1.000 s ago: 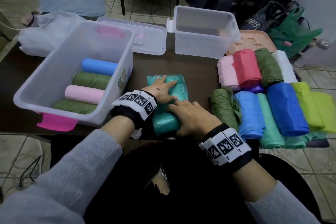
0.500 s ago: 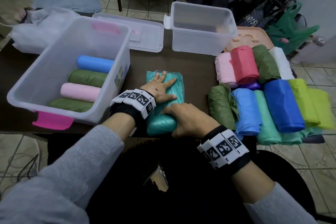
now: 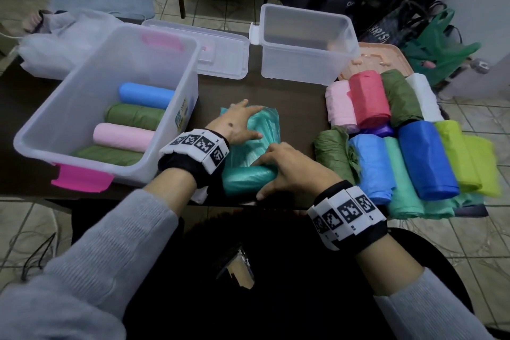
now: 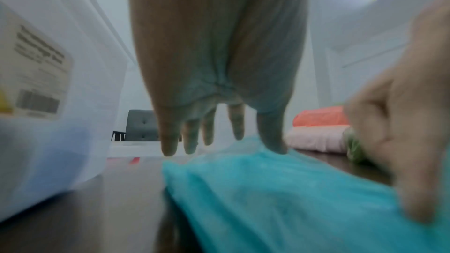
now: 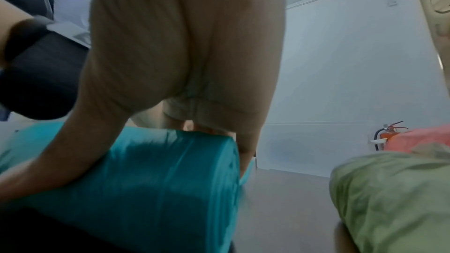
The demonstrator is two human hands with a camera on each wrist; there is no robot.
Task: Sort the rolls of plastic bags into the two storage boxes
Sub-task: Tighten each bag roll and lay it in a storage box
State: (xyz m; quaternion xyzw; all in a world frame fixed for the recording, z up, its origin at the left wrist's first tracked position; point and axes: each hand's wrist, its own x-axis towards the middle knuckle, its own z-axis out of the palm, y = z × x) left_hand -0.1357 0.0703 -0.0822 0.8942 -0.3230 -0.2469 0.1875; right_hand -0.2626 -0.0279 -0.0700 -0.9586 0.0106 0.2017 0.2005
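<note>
A teal roll of plastic bags lies at the table's near edge, its loose sheet spread away from me. My left hand presses flat on that sheet, fingers straight. My right hand grips the rolled part, thumb at its near side. The large clear box on the left holds blue, green and pink rolls. The small clear box stands at the back, nothing visible inside. A pile of coloured rolls lies on the right.
A clear lid lies flat between the two boxes. A peach tray sits behind the pile. A white bag lies at the far left. Dark and green bags stand on the floor at the back right.
My left hand has slid a little away from me over the teal sheet. My right hand has stayed on the rolled part near the table edge.
</note>
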